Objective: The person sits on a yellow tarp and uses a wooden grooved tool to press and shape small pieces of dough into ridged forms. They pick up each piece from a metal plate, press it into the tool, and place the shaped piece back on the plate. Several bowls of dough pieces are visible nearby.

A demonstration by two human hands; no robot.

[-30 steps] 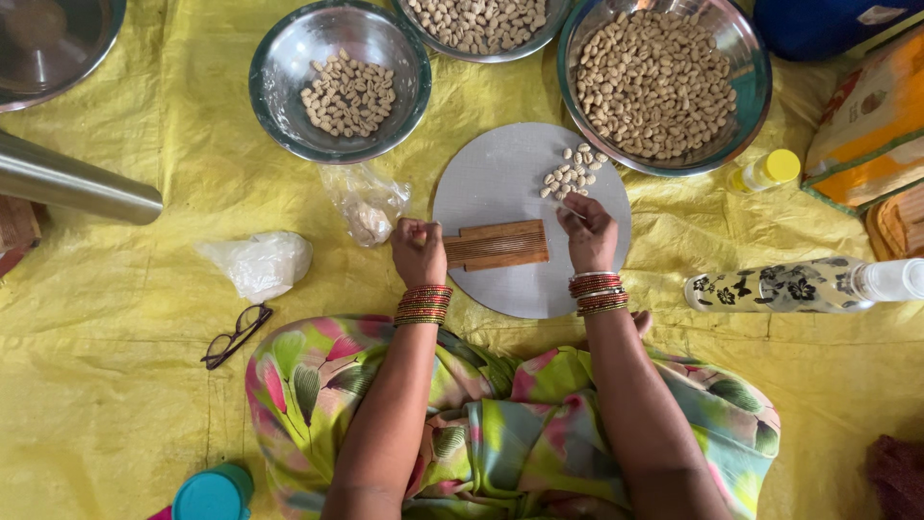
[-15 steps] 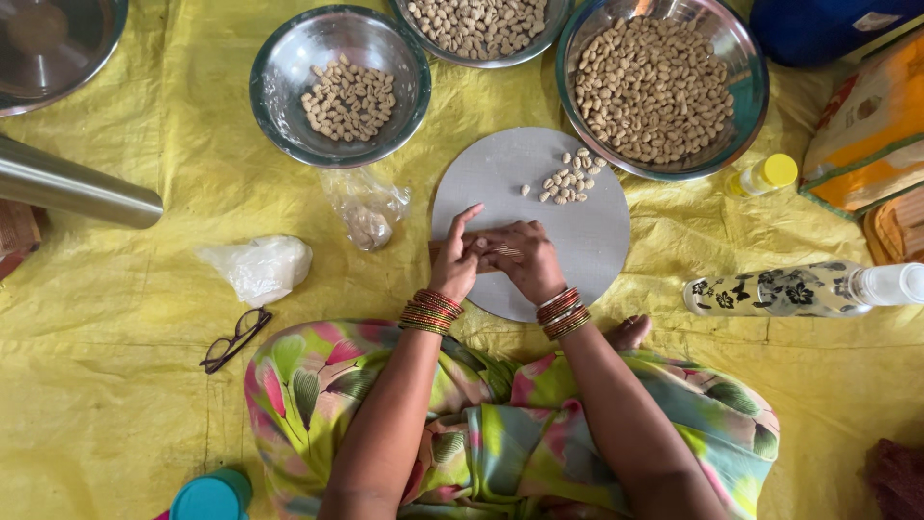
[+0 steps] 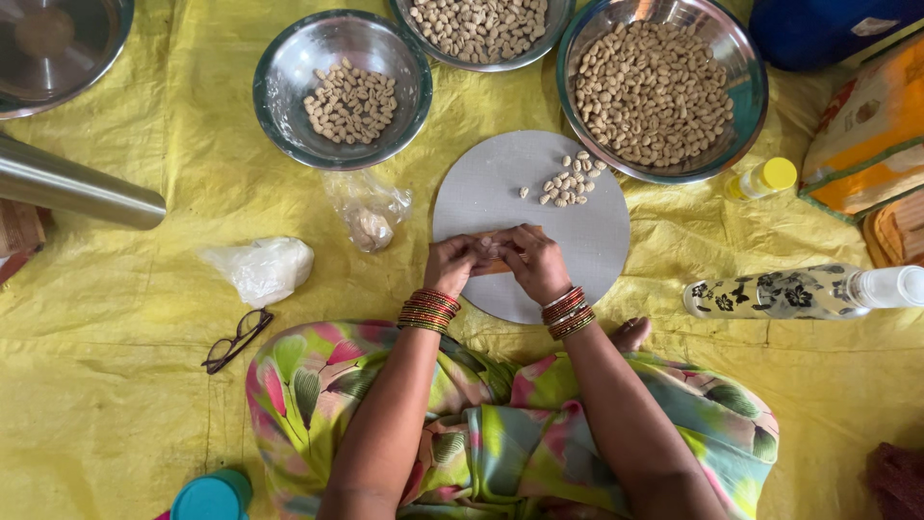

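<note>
Both your hands meet at frame centre, over the near half of the round grey board (image 3: 500, 183). Your left hand (image 3: 450, 265) and right hand (image 3: 535, 262) have fingers curled together, pinched on a small pale nut (image 3: 491, 245) held between the fingertips. A sliver of brown, maybe a wooden piece, shows under the fingers; too hidden to tell more. Held low and close to the board, so bits likely drop onto it and not the lap.

Just beyond the hands, upper right of the board, lies a small loose pile of nuts (image 3: 568, 181), within easy reach of your right hand.

Further out, top of frame: three steel bowls in an arc. The right bowl (image 3: 746, 91) is heaped with nuts and overlaps the board's edge. The left bowl (image 3: 289, 67) holds a thin layer only. The middle bowl (image 3: 558, 19) is cut off by the frame but looks full. All are within arm's reach, which looks like a sorting layout.

Left of the board are a clear plastic bag (image 3: 369, 210) with something small in it and a white crumpled bag (image 3: 260, 270), then eyeglasses (image 3: 236, 339) at lower left. A steel cylinder (image 3: 72, 188) enters from the left edge. At right, a floral bottle (image 3: 799, 291) lies on its side and a small yellow-capped bottle (image 3: 765, 178) sits near the right bowl. Everything rests on a yellow sheet (image 3: 125, 414) spread on the floor.
</note>
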